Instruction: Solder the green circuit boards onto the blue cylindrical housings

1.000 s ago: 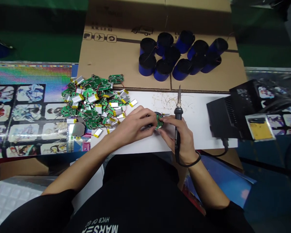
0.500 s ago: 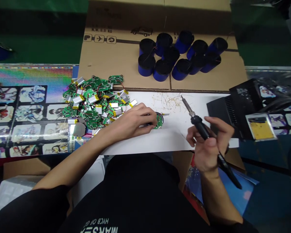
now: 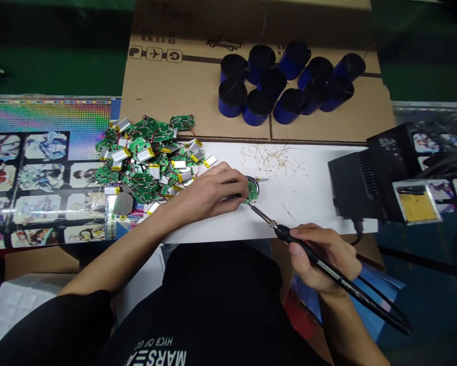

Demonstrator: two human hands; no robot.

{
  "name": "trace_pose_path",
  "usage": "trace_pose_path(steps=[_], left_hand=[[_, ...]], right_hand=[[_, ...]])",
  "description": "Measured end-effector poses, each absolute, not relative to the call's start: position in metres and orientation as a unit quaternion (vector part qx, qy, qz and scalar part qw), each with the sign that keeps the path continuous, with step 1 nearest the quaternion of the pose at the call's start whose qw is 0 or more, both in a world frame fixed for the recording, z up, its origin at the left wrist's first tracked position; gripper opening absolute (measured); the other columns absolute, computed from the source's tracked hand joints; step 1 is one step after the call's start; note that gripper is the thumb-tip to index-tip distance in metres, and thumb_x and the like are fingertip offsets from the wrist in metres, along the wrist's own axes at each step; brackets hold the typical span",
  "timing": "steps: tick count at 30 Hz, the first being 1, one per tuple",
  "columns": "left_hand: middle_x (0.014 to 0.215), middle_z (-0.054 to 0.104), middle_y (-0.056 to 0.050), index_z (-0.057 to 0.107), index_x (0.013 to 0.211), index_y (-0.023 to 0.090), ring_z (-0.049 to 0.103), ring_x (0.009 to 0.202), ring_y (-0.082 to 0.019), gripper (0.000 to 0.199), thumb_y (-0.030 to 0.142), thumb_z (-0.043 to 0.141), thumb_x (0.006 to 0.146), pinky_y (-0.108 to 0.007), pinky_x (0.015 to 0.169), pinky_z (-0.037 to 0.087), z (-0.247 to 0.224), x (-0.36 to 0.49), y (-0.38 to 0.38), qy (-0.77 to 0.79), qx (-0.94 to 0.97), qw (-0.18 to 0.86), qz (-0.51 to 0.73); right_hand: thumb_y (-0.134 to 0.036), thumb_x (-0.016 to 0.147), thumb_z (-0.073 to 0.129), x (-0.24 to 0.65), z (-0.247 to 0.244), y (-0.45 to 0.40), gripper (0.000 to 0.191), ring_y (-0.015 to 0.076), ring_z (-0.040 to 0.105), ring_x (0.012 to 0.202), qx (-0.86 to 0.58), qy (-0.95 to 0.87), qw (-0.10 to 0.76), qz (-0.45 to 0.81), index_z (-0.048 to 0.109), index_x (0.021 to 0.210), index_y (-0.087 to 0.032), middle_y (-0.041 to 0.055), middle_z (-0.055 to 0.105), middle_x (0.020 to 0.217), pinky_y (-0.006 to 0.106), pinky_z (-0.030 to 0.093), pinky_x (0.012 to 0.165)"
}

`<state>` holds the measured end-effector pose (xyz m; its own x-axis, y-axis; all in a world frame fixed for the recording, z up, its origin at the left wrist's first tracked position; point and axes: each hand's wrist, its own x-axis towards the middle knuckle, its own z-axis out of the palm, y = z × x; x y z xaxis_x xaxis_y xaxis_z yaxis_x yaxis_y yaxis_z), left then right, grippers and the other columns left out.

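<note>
My right hand [image 3: 325, 254] is closed round a black soldering iron [image 3: 312, 256]. The iron slants up to the left, and its tip meets or nearly meets the lower edge of a green circuit board [image 3: 253, 190]. Over the left part of that board lies my left hand [image 3: 222, 190], its fingers bent down and pressing on it. Much of the board is hidden under those fingers; a dark ring and thin wires show at its right side. Left of my left hand is a heap of green circuit boards with silver battery packs [image 3: 146, 157] wired to them.
Several blue cylinders with black tops [image 3: 259, 107] stand on cardboard [image 3: 175, 91] at the back. Wire scraps [image 3: 270, 157] litter the white work surface [image 3: 277, 198]. To the right are a black box-shaped unit [image 3: 354, 178] and a tray with a yellow sponge [image 3: 417, 206].
My right hand has swung the soldering iron down and left, from pointing up above the table to the board's lower edge. My left hand stays on the board.
</note>
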<state>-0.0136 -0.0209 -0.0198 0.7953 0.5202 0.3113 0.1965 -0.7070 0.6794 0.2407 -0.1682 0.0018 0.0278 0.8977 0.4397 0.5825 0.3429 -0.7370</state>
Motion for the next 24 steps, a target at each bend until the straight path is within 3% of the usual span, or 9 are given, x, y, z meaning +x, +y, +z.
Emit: trace_pose_path(steps=[24], left_hand=[[0.118, 0.075, -0.009, 0.071, 0.106, 0.021, 0.062, 0.107, -0.023, 0.016, 0.025, 0.056, 0.110, -0.038, 0.099, 0.050, -0.0205, -0.0121, -0.0221, 0.201, 0.887, 0.326, 0.259]], right_hand=[[-0.010, 0.083, 0.075, 0.2426, 0.0004, -0.1644, 0.028, 0.0197, 0.077, 0.064, -0.506, -0.730, 0.440, 0.135, 0.073, 0.108, -0.021, 0.0029, 0.078, 0.079, 0.029, 0.064, 0.054]])
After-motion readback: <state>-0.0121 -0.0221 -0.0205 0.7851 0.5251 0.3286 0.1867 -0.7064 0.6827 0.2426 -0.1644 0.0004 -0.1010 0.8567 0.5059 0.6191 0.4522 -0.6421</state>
